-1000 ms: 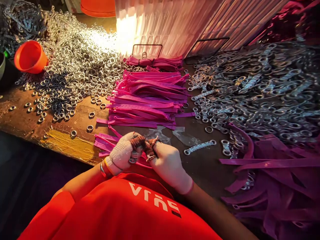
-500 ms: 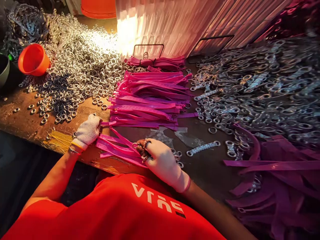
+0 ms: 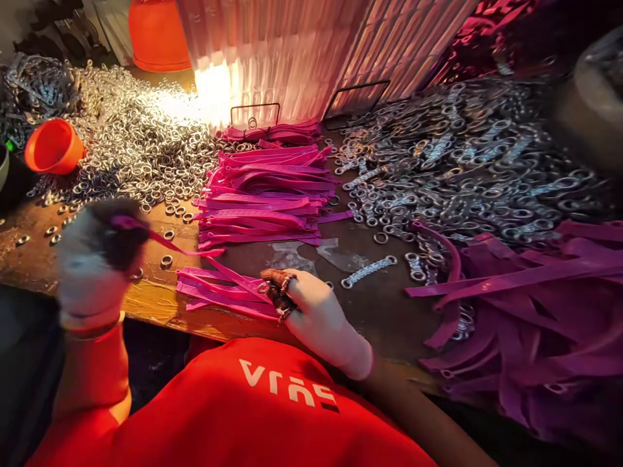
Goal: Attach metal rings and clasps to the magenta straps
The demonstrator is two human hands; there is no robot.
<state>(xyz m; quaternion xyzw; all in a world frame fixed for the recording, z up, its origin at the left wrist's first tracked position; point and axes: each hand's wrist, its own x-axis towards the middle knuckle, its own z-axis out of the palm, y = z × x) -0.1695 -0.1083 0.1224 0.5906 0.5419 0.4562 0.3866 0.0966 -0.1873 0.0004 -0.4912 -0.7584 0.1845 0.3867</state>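
My left hand [image 3: 92, 259], in a white glove with dark fingertips, is raised at the left and smeared by motion. A narrow pink strap [image 3: 168, 242] runs from its fingers toward the middle of the table. My right hand [image 3: 316, 311], in a pale glove with brown worn fingertips, is closed on the right ends of a small bunch of pink straps [image 3: 214, 292] at the table's front edge. Beyond them lies a large stack of pink straps [image 3: 265, 194]. A short silvery link piece with ring ends [image 3: 368, 272] rests to the right of my right hand.
Loose metal rings [image 3: 131, 136] are heaped at the back left beside an orange cup [image 3: 53, 146]. Silvery link pieces [image 3: 467, 168] pile up at the right, with purple straps [image 3: 535, 311] before them. A ribbed translucent panel [image 3: 292, 58] stands at the back, near an orange lampshade [image 3: 158, 35].
My left hand has lifted and moved left, turning over and pulling the pink strap along with it. My right hand keeps its hold on the bunch. The whole view has shifted slightly.
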